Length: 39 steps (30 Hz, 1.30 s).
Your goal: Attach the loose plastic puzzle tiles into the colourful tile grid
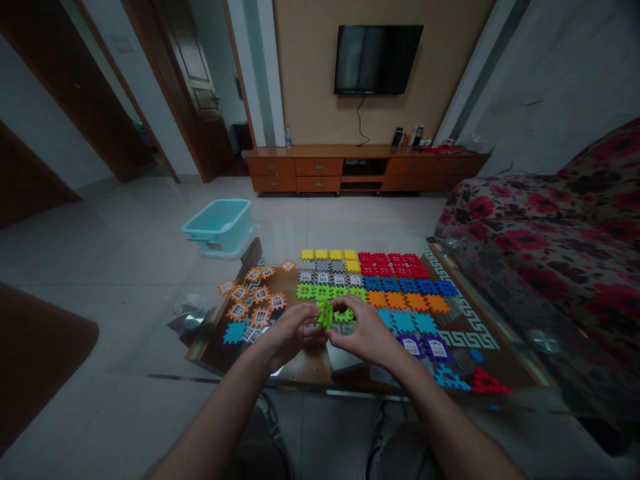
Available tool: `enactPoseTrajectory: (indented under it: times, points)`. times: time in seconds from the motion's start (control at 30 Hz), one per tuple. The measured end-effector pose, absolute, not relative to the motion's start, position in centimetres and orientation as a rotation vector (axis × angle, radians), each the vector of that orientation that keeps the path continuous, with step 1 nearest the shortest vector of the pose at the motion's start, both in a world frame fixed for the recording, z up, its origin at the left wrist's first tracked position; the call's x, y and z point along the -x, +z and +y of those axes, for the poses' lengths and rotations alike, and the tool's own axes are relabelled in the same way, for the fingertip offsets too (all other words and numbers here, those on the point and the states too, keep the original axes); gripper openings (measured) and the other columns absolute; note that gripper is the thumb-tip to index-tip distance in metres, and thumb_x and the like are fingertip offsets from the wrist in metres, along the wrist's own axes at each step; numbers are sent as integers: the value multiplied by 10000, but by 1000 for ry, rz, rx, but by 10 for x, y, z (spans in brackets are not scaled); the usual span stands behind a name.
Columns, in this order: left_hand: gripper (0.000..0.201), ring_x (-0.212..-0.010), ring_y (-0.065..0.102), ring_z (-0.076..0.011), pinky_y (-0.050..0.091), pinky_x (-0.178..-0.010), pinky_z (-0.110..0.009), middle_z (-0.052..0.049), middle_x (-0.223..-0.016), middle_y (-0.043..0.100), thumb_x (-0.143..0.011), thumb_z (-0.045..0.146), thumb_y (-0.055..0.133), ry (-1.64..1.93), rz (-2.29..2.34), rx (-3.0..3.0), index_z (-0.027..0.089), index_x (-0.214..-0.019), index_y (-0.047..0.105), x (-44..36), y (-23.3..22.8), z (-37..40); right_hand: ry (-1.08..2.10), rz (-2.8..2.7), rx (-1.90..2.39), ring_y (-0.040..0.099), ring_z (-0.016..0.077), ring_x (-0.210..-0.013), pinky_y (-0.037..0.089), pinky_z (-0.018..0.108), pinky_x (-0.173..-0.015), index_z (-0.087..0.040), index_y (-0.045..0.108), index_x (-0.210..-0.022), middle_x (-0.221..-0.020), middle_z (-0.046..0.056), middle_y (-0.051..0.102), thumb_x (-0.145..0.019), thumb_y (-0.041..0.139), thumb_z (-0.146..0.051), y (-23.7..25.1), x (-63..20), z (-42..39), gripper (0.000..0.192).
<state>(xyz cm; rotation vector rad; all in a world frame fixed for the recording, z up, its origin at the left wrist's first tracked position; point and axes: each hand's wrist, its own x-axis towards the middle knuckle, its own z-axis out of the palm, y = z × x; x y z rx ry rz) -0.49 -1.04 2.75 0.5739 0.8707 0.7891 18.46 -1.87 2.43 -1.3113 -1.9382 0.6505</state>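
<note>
Hands meet over the bench [310, 367]: left hand [290, 331] and right hand [364, 331] both pinch one green tile [325, 315] in their fingers, just beside the colourful tile rows [395, 283].

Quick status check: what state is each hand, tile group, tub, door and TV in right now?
left hand: closed on the green tiles
right hand: closed on the green tiles
green tiles: held upright between both hands
sorted tiles: flat in colour rows
orange tiles: loose, scattered
blue tub: upright, on floor
TV: off
door: open
</note>
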Motion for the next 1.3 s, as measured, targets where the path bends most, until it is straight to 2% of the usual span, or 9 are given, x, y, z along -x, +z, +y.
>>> enactPoseTrajectory:
  times: [0.13,0.23,0.3,0.4,0.47,0.6,0.83,1.13,1.3]
  points:
    - [303,-762,661,-177,518,-774,-329,-77,-941,661,-752,290,753,791,1054,-767,179,-985,594,9,19,-5,458,-2134,1436,587,265,-1011,465,400,-891,-187,626,-1043,-1028,88,652,-680,746,-281,20,-192,-18,393]
    - [292,-824,620,-197,482,-799,-330,-71,-931,636,-706,210,741,911,1285,-1191,178,-965,608,15,13,-1,326,-2290,1531,571,300,-1062,446,427,-925,-164,638,-1055,-1056,119,654,-692,742,-308,17,-197,-18,404]
    - [353,-921,592,-230,451,-870,-362,-70,-981,624,-685,154,703,921,1360,-1578,193,-1025,621,21,10,-1,275,-2353,1570,568,312,-1070,440,436,-929,-153,642,-1061,-1065,131,656,-705,736,-326,16,-198,-19,407]
    - [499,-1050,554,-272,417,-932,-409,-77,-1128,603,-680,142,676,715,1350,-2019,233,-1164,596,27,7,-3,234,-2415,1598,568,324,-1062,438,445,-910,-151,645,-1064,-1062,137,661,-720,730,-353,15,-197,-20,407]
    - [522,-1089,546,-283,420,-932,-411,-84,-1202,583,-679,155,689,591,1320,-2141,240,-1183,584,27,6,-5,223,-2446,1592,566,330,-1059,431,453,-907,-156,648,-1058,-1055,135,664,-717,736,-360,14,-195,-21,407]
    - [477,-1142,530,-291,411,-955,-414,-76,-1228,579,-685,150,695,524,1208,-2258,253,-1141,599,24,4,-7,225,-2479,1565,565,324,-1053,416,454,-918,-171,646,-1044,-1058,128,664,-699,754,-338,13,-191,-23,398]
    - [289,-1045,562,-280,421,-895,-390,-64,-1054,611,-708,145,673,449,1220,-2389,227,-980,618,21,9,-8,235,-2520,1565,555,323,-1076,412,449,-927,-177,645,-1035,-1070,125,661,-690,763,-330,15,-187,-26,395]
    - [276,-1044,554,-319,387,-885,-420,-97,-1050,616,-709,199,686,253,1336,-2416,205,-976,619,17,11,-11,118,-2576,1577,551,348,-1052,393,486,-920,-171,648,-1014,-1042,139,673,-718,721,-346,17,-177,-31,351]
    - [272,-1048,560,-306,388,-892,-407,-98,-1068,620,-714,202,692,192,1388,-2417,206,-975,615,16,15,-11,92,-2552,1580,545,345,-1042,383,474,-905,-177,645,-1000,-1026,134,671,-715,721,-371,16,-175,-30,353]
